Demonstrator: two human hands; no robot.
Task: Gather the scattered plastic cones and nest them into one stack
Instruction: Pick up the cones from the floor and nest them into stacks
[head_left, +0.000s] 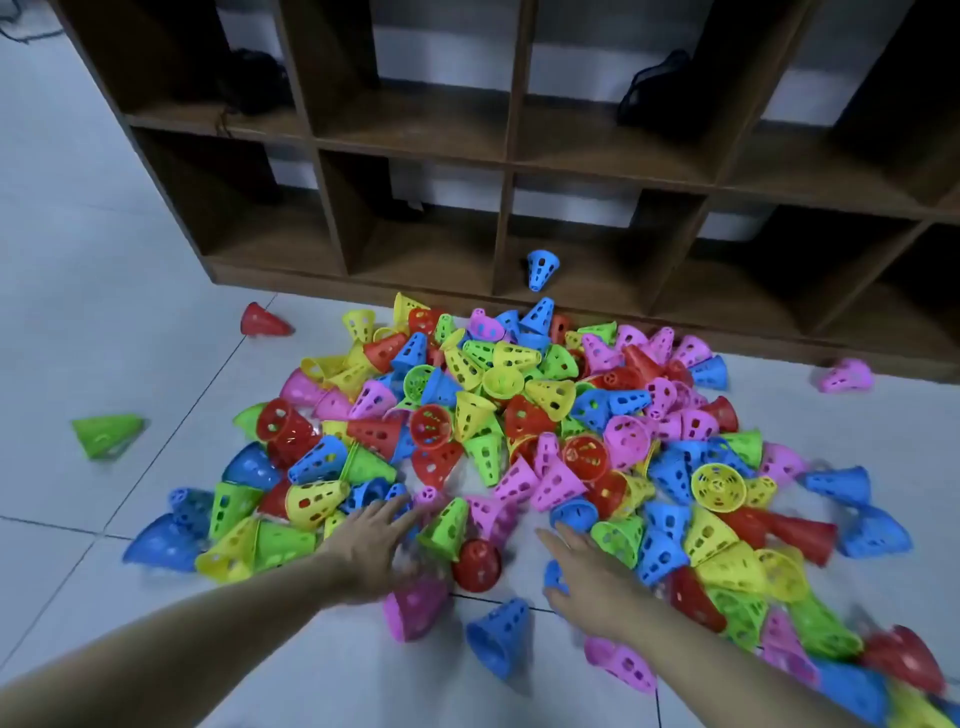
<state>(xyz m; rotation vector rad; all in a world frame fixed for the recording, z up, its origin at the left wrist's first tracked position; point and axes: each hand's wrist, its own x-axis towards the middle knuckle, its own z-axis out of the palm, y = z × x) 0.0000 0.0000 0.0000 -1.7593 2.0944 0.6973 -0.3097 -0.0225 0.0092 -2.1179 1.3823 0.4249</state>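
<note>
A large heap of perforated plastic cones (519, 441) in red, yellow, green, blue and pink fills the middle of the frame on the pale tiled floor (104, 234), just in front of a brown wooden cubby shelf (509, 150) that spans the top. Several strays lie apart from the heap: a red cone (264, 321) and a green cone (106, 434) at the left, a pink cone (845, 376) at the right, and a blue cone (542, 268) inside a bottom cubby at upper centre.

Both forearms reach in from the bottom edge. The left hand (371, 551) hovers flat over the near edge of the heap with fingers spread and straight, holding nothing. The right hand (587, 587) is likewise spread, palm down, close to a blue cone at its thumb; whether it touches is unclear.

No nested stack appears anywhere in view, so the task looks to be at its very start: nearly every cone remains loose and unsorted.
</note>
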